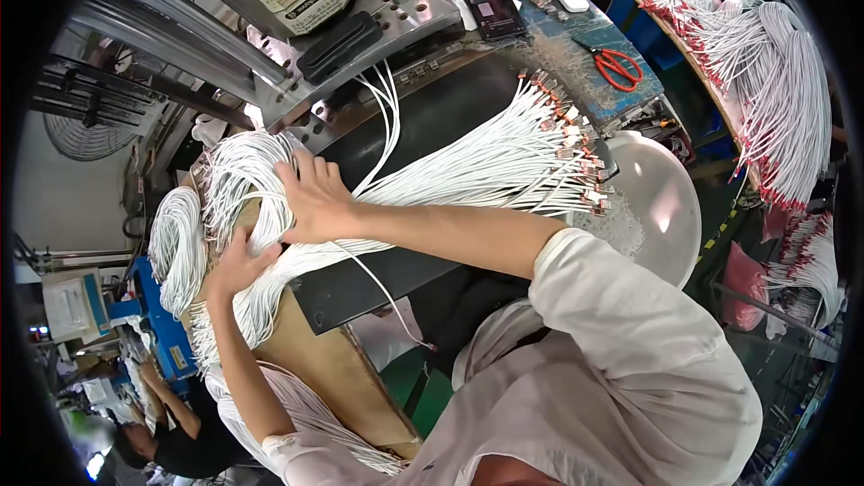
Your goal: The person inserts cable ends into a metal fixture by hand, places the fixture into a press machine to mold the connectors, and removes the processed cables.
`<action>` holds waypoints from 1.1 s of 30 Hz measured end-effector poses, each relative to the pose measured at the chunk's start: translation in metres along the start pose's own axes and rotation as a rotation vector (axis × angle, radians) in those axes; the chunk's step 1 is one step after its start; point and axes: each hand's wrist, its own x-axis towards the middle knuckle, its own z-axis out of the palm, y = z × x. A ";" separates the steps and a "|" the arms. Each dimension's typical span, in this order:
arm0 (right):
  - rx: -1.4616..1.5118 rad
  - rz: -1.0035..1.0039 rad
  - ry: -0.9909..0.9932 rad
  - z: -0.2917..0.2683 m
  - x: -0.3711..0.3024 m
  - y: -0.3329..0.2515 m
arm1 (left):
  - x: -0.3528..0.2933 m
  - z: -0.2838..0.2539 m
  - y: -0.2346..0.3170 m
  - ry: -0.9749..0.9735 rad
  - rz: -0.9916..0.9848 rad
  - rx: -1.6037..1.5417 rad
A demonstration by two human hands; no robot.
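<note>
A thick bundle of white cables (pixel 468 157) lies fanned across a black board (pixel 441 94), its copper-and-orange ends at the right. To the left the cables bunch into a looped coil (pixel 243 162). My right hand (pixel 315 202) presses over the bundle, fingers curled around its bunched part. Just below and to the left, my left hand (pixel 236 268) grips the same bundle from its outer side, thumb toward my right hand. Some of the fingers are hidden among the cables. One loose cable (pixel 382 288) hangs over the board's near edge.
A metal press (pixel 360 27) stands behind the board. Beyond it lie a phone (pixel 487 0) and red-handled pliers (pixel 616 69) on a blue bench. At right are a white tub (pixel 661 207) and hanging cable bundles (pixel 783 99). Another person (pixel 180 427) works at lower left.
</note>
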 end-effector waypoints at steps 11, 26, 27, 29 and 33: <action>0.015 0.131 0.022 0.009 0.007 0.014 | -0.047 -0.114 -0.036 -0.055 -0.229 -0.252; 0.540 -0.146 -0.091 0.014 -0.006 -0.057 | -0.153 -0.227 0.025 0.756 -0.259 -0.360; 0.522 -0.129 -0.112 0.016 -0.005 -0.071 | -0.147 -0.220 0.026 0.723 -0.169 -0.383; 0.796 -0.034 -0.637 0.012 0.001 -0.094 | -0.136 -0.210 0.020 0.717 -0.197 -0.328; 1.123 0.344 -0.929 -0.066 -0.015 -0.096 | -0.124 -0.187 0.011 0.772 -0.214 -0.118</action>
